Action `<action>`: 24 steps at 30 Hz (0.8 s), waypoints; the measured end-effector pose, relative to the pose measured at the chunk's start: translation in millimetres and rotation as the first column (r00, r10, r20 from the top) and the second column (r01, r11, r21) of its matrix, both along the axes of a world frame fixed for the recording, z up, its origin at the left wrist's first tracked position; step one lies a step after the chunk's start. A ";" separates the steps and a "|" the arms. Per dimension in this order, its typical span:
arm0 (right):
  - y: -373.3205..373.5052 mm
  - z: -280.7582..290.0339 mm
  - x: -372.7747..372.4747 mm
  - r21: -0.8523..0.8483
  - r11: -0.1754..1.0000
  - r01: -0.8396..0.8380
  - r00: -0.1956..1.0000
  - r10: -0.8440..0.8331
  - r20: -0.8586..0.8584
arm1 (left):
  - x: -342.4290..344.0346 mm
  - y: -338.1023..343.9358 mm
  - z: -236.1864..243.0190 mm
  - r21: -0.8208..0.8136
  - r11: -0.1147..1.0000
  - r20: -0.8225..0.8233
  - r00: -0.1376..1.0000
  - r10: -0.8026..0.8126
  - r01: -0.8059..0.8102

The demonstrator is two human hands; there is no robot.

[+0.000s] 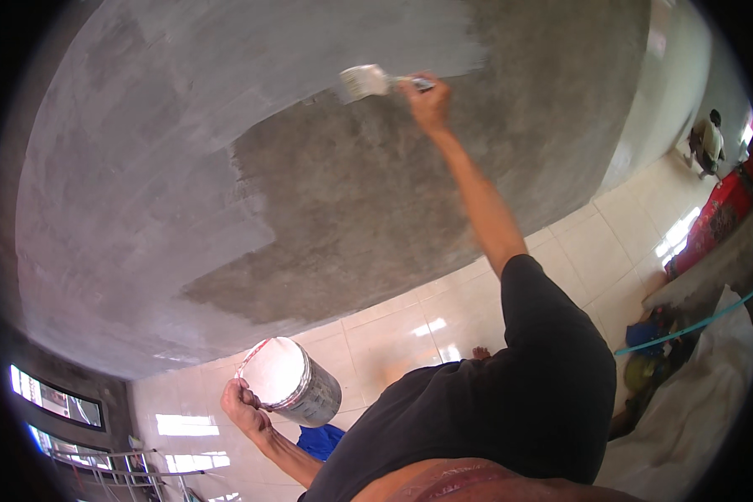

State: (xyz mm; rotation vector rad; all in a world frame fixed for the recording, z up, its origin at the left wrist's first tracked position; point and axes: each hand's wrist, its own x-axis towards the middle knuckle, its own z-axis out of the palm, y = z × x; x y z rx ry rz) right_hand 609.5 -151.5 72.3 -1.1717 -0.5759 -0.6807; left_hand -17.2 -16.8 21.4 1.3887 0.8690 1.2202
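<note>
View: one head-worn fisheye camera | From: above the person's shoulder, close to the body | Faces: a grey wall (326,192), tilted so the tiled floor (410,326) runs diagonally below it | Nearness: torso close, wall at arm's reach | Edges: curved, dark rim

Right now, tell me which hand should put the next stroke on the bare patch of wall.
Right. The right hand already holds the brush against the wall, at the edge of the bare grey patch. The left hand is low, gripping the paint bucket by its handle.
</note>
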 end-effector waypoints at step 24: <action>133.8 3.1 -115.7 -0.117 0.947 0.301 0.900 -0.241 0.363 | -1.9 4.8 -7.3 -0.084 0.995 -0.051 0.997 0.050 -0.054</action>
